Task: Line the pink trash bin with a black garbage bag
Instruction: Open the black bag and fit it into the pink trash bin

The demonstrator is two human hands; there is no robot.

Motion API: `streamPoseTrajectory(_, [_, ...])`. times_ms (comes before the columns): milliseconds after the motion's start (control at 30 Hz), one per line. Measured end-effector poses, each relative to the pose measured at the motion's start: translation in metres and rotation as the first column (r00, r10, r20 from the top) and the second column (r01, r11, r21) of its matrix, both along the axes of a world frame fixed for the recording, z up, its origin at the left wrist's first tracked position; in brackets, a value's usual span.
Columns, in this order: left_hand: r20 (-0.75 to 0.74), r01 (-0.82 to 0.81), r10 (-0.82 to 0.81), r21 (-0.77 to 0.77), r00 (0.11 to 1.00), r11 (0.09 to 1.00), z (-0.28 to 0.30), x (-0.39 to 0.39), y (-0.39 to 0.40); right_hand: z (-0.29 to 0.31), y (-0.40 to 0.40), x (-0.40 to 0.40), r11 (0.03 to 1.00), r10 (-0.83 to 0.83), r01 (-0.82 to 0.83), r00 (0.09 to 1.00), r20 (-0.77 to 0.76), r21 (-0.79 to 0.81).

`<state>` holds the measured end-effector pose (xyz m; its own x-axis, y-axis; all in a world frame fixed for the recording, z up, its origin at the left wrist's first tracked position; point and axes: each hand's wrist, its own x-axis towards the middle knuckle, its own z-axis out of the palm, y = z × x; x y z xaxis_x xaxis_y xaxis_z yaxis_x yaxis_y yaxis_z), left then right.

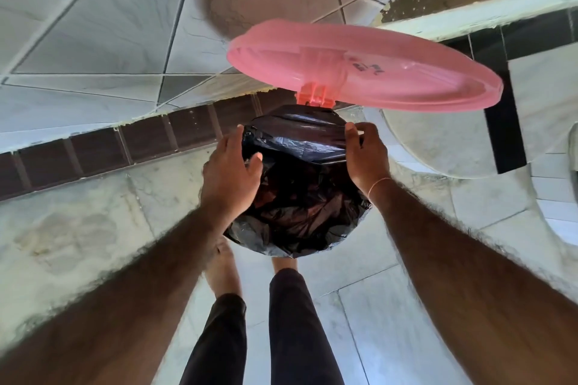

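Left hand (230,170) is resting on the left side of the bin mouth, fingers fairly straight and spread over the black bag (297,197), thumb reaching in over the opening; it's pressing, not clamping, as far as I can tell. Right hand (366,155) is working the far-right edge, fingers curled over the bag's folded rim, w/ fingertips hidden behind the plastic, so it's prob. pinching the fold. Hands are apart, one on each side of the opening.

Bag is sitting in the bin and covering it completely; no pink of the bin body is showing, only the hinge (314,97) at the far side. Bag is looking rumpled inside, so the lining seems nearly done.

To do this step well: keep the left hand pinning its side while the right is pulling the fold down evenly around the rim, esp. near the hinge, then push the slack down inside.

Pink lid (366,64) is standing open just beyond the hands; it's crowding the far rim and could drop. Bare feet (223,269) are standing just near of the bin on the tiled floor (375,322). A white curved fixture (438,147) is sitting to the right.
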<state>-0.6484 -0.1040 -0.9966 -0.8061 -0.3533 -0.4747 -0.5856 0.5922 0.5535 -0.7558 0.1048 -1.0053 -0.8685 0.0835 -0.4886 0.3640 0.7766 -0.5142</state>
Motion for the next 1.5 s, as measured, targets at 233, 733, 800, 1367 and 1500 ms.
streamPoseTrajectory(233, [-0.249,-0.122,0.086,-0.133,0.965,0.983,0.006,0.009,-0.01,0.014,0.005,0.029,0.958,0.24,-0.152,0.89,-0.389,0.244])
streamPoseTrajectory(733, [0.147,-0.638,0.623,0.097,0.768,0.764,0.015,0.107,0.06,0.016,0.006,0.153,0.893,-0.448,0.45,0.891,-0.068,0.013])
streamPoseTrajectory(800, [0.238,-0.644,0.604,0.162,0.761,0.748,0.007,0.11,0.06,0.018,-0.006,0.146,0.636,-0.753,0.771,0.63,0.191,-0.035])
streamPoseTrajectory(1367, [0.432,-0.839,0.75,0.455,0.5,0.298,0.013,0.077,0.035,0.016,0.012,0.112,0.657,-0.704,0.747,0.655,0.273,-0.1])
streamPoseTrajectory(1500, [0.339,-0.801,0.725,0.278,0.599,0.531,0.01,0.081,0.022,0.012,0.018,0.11,0.654,-0.708,0.753,0.642,0.295,-0.072])
